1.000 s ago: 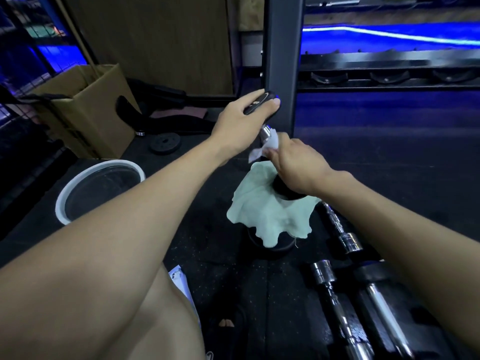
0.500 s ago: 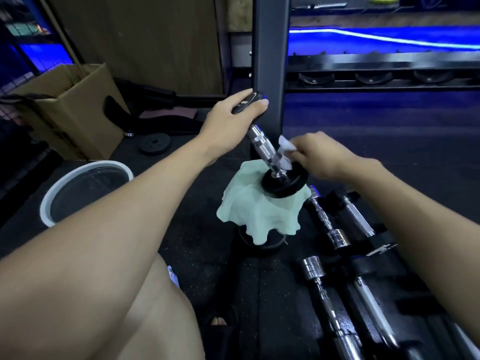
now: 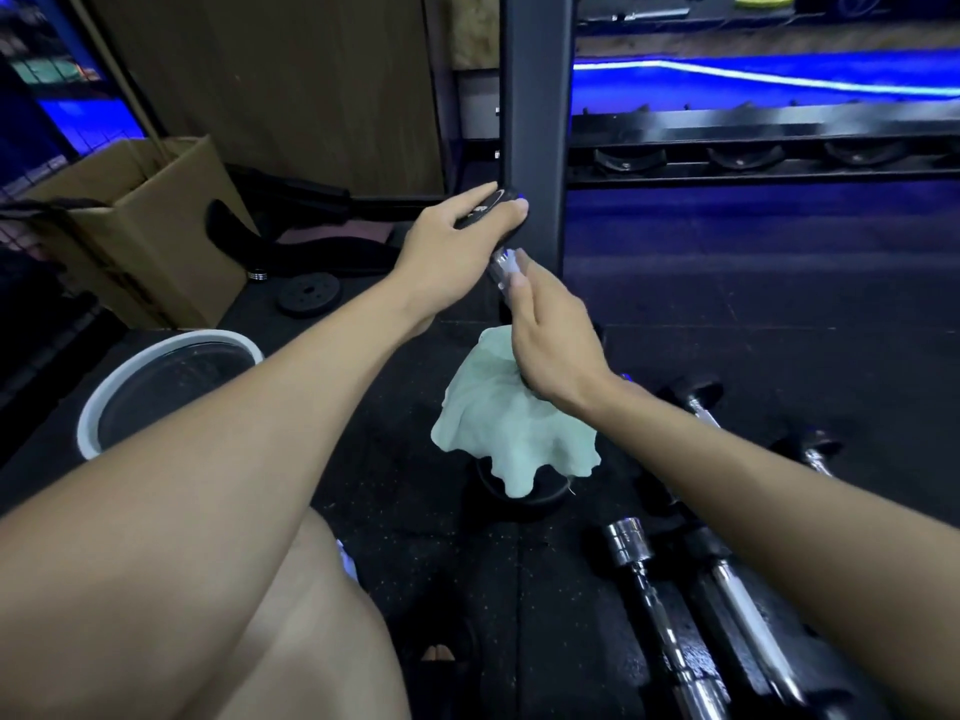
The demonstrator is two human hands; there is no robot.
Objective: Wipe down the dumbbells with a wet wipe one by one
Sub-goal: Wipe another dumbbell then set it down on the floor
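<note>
Dumbbell (image 3: 500,267) stands tilted on end, mid-frame, in front of a dark rack post (image 3: 535,122). Only a short stretch of chrome handle shows between the two hands. Its lower plate is hidden behind the right hand and a pale green cloth (image 3: 511,433).

Left hand (image 3: 457,252): grip curled over the top plate, fingers wrapped round its edge. Right hand (image 3: 553,340): grip closed round the handle, with the white wet wipe (image 3: 511,263) pinched against the chrome; only a scrap of wipe shows above the fingers.

Green cloth drapes over a dark round object on the floor; what it is, cannot tell.

More chrome bars (image 3: 654,605) lie on the floor lower right, partly covered by the right forearm and cut off by the frame edge.

Containers: white-rimmed bucket (image 3: 111,389) at left, interior dark, contents unclear. Open cardboard box (image 3: 150,236) behind it; inside hard to see.
</note>
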